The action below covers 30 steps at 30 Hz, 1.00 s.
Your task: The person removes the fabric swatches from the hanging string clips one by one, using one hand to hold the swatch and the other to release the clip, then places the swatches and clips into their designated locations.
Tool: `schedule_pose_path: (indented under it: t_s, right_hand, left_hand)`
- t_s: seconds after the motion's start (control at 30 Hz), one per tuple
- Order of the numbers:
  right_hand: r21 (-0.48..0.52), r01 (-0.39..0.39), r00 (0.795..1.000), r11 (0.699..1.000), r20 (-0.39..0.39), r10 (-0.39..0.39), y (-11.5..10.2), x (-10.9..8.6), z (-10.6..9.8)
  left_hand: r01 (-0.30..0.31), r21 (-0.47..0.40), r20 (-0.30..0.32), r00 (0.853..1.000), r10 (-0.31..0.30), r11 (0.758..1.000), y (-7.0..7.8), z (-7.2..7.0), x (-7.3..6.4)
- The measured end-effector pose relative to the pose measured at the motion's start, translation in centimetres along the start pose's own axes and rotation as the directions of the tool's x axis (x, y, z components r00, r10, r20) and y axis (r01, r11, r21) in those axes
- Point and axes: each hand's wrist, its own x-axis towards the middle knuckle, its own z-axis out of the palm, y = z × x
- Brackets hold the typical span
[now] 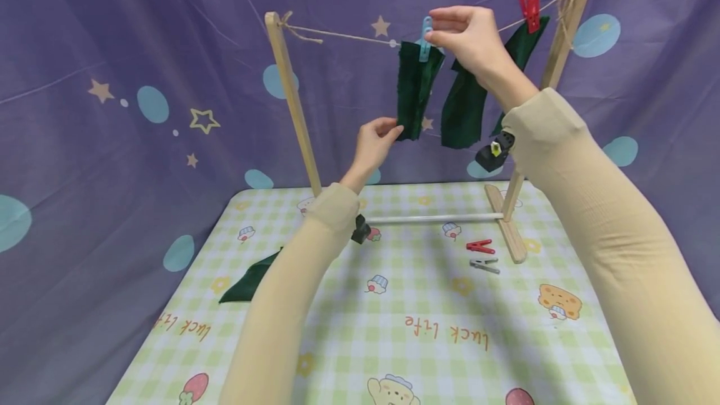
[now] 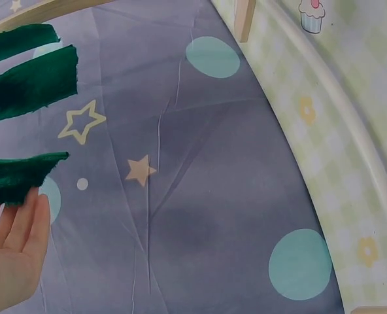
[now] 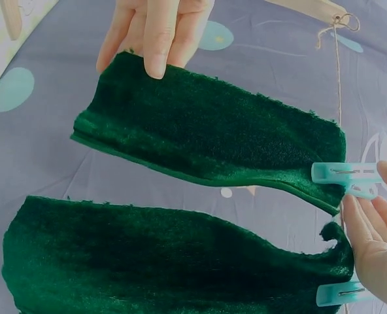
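A dark green cloth strip (image 1: 413, 89) hangs from a string (image 1: 349, 34), with a light blue clothespin (image 3: 331, 173) across its top edge. My right hand (image 1: 469, 39) pinches that clothespin between thumb and fingers. Down at the strip's lower left corner, my left hand (image 1: 374, 145) pinches the fabric; the right wrist view shows its thumb on the near face. Beside this strip hangs a second green strip (image 3: 167, 261), held by another light blue clothespin (image 3: 337, 294). A red clothespin (image 1: 530, 8) grips a third green cloth (image 1: 529, 42) near the right post.
Wooden posts (image 1: 292, 92) hold the string, joined below by a white rod (image 1: 433, 218). On the checked tablecloth (image 1: 337, 342) lie another green cloth (image 1: 247, 280), a red clothespin (image 1: 480, 246) and a grey clothespin (image 1: 485, 265). A purple curtain (image 1: 140, 30) hangs behind.
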Motion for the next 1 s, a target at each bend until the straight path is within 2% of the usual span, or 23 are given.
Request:
schedule_pose_path:
  t_s: [0.17,0.3,0.43,0.53,0.77,1.0]
  right_hand:
    - [-0.042,-0.005,1.0,0.999,0.0,0.004,0.2,-0.2,-0.1]
    - [-0.059,0.0,1.0,0.998,-0.016,0.0,0.2,-0.2,-0.2]
    - [-0.05,0.017,0.999,0.999,-0.043,-0.02,0.2,-0.3,-0.2]
    - [-0.036,0.029,0.998,0.999,-0.063,-0.031,0.2,-0.3,-0.2]
    - [-0.007,0.041,0.994,0.999,-0.105,-0.042,0.1,-0.3,-0.1]
    - [0.036,0.034,0.988,0.999,-0.15,-0.028,0.0,-0.4,0.0]
  left_hand:
    - [0.017,-0.034,-0.011,1.0,-0.017,0.999,0.0,0.0,-0.1]
    - [0.003,-0.072,-0.032,0.999,-0.006,0.997,0.2,-0.1,-0.5]
    - [-0.01,-0.102,-0.06,0.998,0.004,0.995,0.4,-0.3,-0.7]
    - [0.005,-0.117,-0.062,0.998,-0.012,0.993,0.6,-0.5,-0.7]
    - [0.021,-0.135,-0.074,0.997,-0.031,0.991,2.7,-1.4,-1.9]
    - [0.01,-0.14,-0.072,0.997,-0.02,0.99,2.9,-1.6,-2.1]
